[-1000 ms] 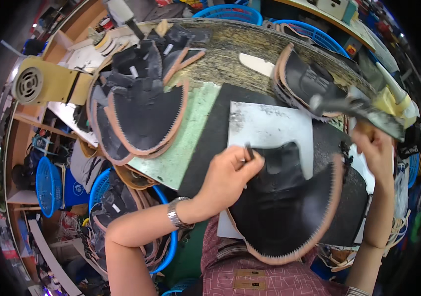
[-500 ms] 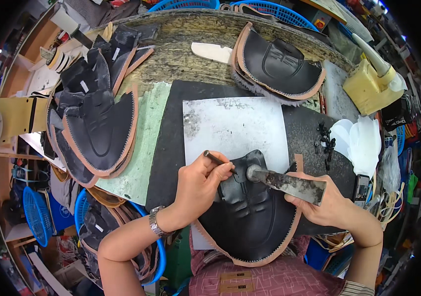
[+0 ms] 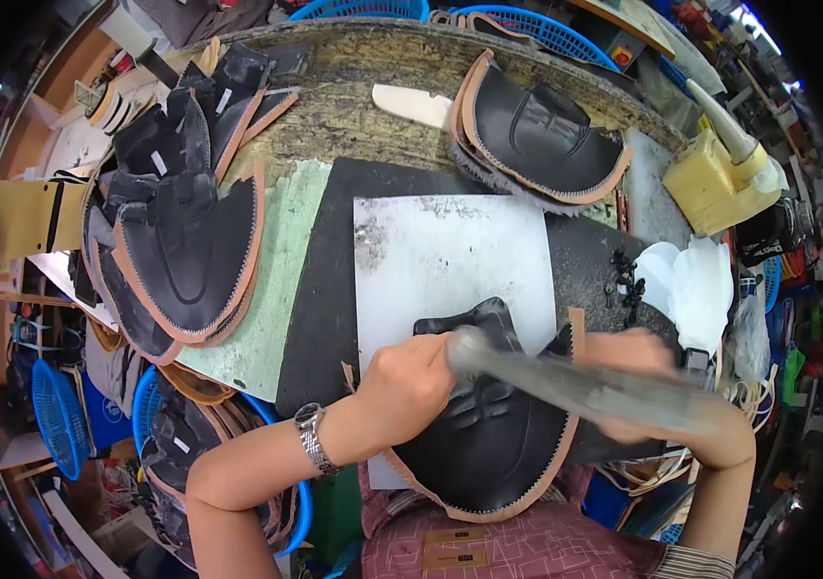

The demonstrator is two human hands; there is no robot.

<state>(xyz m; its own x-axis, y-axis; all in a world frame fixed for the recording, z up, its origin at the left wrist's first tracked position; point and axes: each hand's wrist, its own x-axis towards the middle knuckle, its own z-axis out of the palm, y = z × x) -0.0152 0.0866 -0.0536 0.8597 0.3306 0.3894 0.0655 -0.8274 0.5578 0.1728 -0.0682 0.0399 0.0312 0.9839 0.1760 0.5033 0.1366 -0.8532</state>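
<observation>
A black leather shoe upper (image 3: 488, 463) with a tan zigzag-cut edge lies over the white board (image 3: 455, 246) and the near table edge. My left hand (image 3: 402, 391), a metal watch on its wrist, is closed above the upper's lacing part. It grips a thin metal punch, which the hammer head now hides. My right hand (image 3: 633, 357), smeared by motion, is wrapped around a hammer (image 3: 575, 384). The hammer is blurred too, its round head overlapping my left fist in view; whether it touches the punch, I cannot tell.
More black uppers lie stacked at the left (image 3: 189, 256) and far right (image 3: 551, 135). Under the board is a black mat (image 3: 320, 280). Small black scraps (image 3: 627, 285), white cut pieces (image 3: 701, 285) and a yellow container (image 3: 720, 183) sit at right. A blue basket (image 3: 300, 511) holds uppers near my left arm.
The hammer has swung, its head now over my left fist instead of resting right of it on the upper. My left hand has turned and lowered slightly; the punch is now hidden.
</observation>
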